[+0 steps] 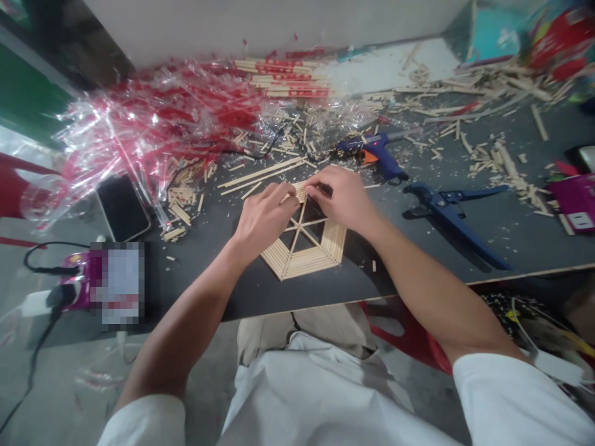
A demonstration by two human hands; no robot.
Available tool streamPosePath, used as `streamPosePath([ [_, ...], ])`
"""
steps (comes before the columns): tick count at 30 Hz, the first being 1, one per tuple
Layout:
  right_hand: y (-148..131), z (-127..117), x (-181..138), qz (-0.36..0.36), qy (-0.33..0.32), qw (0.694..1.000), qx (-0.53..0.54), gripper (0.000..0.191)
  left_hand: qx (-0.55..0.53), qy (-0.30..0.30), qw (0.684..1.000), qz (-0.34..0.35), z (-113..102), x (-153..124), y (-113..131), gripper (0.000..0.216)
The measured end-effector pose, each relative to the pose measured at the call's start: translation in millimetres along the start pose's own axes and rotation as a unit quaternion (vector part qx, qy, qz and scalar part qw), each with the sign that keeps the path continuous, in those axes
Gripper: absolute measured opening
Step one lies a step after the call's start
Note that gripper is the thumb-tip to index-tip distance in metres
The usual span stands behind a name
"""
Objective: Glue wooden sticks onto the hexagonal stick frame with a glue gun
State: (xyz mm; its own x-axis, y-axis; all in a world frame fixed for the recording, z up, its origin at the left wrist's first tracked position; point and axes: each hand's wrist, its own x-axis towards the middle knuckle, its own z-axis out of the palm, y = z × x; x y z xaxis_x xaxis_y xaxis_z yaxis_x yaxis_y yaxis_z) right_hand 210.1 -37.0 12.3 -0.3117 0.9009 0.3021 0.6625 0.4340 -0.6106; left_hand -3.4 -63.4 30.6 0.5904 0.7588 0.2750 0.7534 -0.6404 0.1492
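Observation:
A hexagon frame of glued wooden sticks lies flat on the dark table, with thin spokes crossing its open middle. My left hand rests on its upper left part, fingers pinched on a stick at the top edge. My right hand meets it from the right, fingers pressing the same top edge. The far side of the frame is hidden under both hands.
A blue glue gun lies just behind my hands, blue cutters to the right. Long loose sticks, a black phone, a heap of red-and-clear wrappers, stick offcuts and a magenta box surround them.

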Motion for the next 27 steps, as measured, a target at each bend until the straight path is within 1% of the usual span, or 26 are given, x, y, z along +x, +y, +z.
streamPosePath([
  [5,0.7,-0.4,-0.2,-0.005,-0.002,1.0,0.011,0.022,-0.021,0.0,1.0,-0.005,0.1,1.1,-1.5,0.029],
  [11,4.0,-1.9,0.5,-0.009,-0.022,1.0,0.009,0.022,-0.029,-0.002,1.0,-0.006,0.4,1.0,-0.8,0.03],
  [16,5.5,-3.1,1.6,0.0,-0.039,0.999,-0.003,0.018,0.0,-0.009,1.0,0.006,2.2,0.3,0.7,0.028],
  [18,5.5,-3.4,2.0,0.005,-0.044,0.999,-0.003,0.023,0.021,-0.022,0.999,0.012,1.7,0.9,2.0,0.028],
  [20,5.2,-3.2,2.5,0.008,-0.042,0.999,-0.001,0.027,0.043,-0.04,0.998,0.014,0.3,2.0,4.0,0.028],
  [23,5.2,-2.3,3.1,0.008,-0.031,0.999,0.001,0.026,0.063,-0.06,0.996,0.015,-2.6,4.0,7.4,0.03],
  [27,6.6,-1.7,2.5,0.009,-0.031,0.999,0.007,0.026,0.071,-0.062,0.995,0.025,-4.7,5.2,10.9,0.034],
])
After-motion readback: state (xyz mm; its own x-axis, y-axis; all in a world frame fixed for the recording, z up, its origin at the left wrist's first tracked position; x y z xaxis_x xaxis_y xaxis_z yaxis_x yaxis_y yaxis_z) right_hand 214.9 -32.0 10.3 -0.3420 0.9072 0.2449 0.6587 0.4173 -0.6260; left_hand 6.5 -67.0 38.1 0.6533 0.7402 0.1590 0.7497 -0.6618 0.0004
